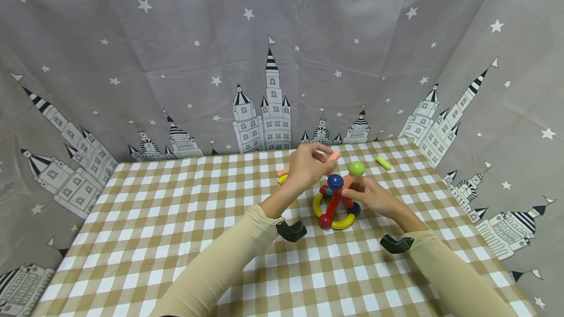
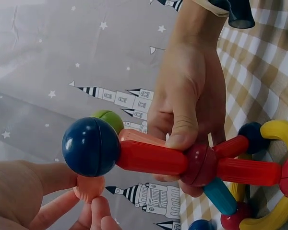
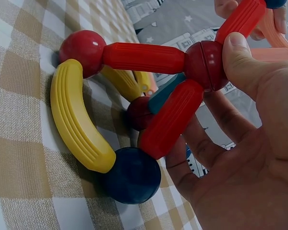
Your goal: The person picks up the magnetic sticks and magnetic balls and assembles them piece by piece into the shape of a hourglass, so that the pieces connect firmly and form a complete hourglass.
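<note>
Your two bare hands meet over a worktop (image 1: 145,229) covered with a brown-and-white checked cloth. Your left hand (image 1: 307,164) pinches a salmon-pink piece (image 1: 333,156) between thumb and fingertips, holding it up near the blue ball (image 1: 335,182) of a colourful ball-and-rod structure (image 1: 333,206); whether piece and ball touch, you cannot tell. Your right hand (image 1: 374,196) grips that structure from its right side, the thumb pressed where a red rod (image 2: 151,157) joins the central dark-red ball (image 2: 199,165).

The structure stands right of the worktop's middle. Yellow curved pieces (image 3: 79,122) link red and dark-blue balls around its base. Two red rods and a teal rod (image 2: 219,196) slope from there up to the central ball. Above, the red rod carries the blue ball, and a salmon rod leads toward a green ball (image 1: 357,169).

A yellow-green stick (image 1: 383,162) lies apart, beyond your right hand. Behind the worktop hangs a grey curtain (image 1: 176,53) printed with castles and white stars.
</note>
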`<action>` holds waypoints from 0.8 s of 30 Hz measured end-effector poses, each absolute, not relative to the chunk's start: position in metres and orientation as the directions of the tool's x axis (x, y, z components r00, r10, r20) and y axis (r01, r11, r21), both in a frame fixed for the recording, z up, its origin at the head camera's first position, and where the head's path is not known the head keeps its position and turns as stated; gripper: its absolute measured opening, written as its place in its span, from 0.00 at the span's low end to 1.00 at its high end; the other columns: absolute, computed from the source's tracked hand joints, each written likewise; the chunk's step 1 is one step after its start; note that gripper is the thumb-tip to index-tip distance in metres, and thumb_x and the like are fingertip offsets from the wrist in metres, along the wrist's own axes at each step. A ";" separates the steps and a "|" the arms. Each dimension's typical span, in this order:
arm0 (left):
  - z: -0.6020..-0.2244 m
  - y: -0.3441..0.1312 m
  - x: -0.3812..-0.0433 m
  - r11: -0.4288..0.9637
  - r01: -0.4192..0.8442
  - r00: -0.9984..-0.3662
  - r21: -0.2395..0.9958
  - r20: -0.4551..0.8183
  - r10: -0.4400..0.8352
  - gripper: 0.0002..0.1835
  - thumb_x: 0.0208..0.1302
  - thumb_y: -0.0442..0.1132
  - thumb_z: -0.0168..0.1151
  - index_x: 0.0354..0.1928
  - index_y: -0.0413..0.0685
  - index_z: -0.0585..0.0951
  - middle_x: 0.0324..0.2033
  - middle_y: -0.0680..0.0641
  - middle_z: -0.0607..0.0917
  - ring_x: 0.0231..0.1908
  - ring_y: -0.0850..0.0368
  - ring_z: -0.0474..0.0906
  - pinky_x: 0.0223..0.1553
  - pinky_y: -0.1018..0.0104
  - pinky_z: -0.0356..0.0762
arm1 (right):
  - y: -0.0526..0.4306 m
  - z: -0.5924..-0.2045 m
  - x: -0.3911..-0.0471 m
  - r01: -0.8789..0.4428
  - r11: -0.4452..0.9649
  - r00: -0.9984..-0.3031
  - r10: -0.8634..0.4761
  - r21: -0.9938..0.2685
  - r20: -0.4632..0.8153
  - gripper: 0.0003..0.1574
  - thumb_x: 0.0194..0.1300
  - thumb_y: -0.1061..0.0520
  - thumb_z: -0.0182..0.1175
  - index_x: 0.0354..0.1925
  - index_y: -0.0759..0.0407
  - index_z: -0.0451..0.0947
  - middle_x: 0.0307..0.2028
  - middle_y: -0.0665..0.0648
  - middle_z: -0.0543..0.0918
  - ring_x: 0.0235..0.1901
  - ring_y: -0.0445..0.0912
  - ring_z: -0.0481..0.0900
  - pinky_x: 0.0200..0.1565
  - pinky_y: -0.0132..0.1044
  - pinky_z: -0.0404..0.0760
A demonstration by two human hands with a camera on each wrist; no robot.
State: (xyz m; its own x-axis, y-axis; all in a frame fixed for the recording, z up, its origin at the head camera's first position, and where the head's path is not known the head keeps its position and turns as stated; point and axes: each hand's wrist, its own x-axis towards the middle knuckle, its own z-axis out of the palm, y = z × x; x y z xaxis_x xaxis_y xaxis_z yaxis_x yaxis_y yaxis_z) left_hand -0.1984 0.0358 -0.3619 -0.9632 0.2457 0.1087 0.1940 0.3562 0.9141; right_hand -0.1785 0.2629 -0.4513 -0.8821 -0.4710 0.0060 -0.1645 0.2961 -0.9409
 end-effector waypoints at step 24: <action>-0.375 0.030 -0.212 0.051 -0.108 -0.902 0.993 -0.119 0.415 0.15 0.62 0.33 0.75 0.51 0.43 0.87 0.39 0.44 0.91 0.38 0.51 0.88 0.40 0.57 0.87 | 0.265 -0.448 -0.184 -0.121 0.312 -0.870 -0.491 -0.942 -0.051 0.11 0.77 0.56 0.59 0.49 0.63 0.79 0.47 0.58 0.85 0.46 0.54 0.81 0.51 0.42 0.81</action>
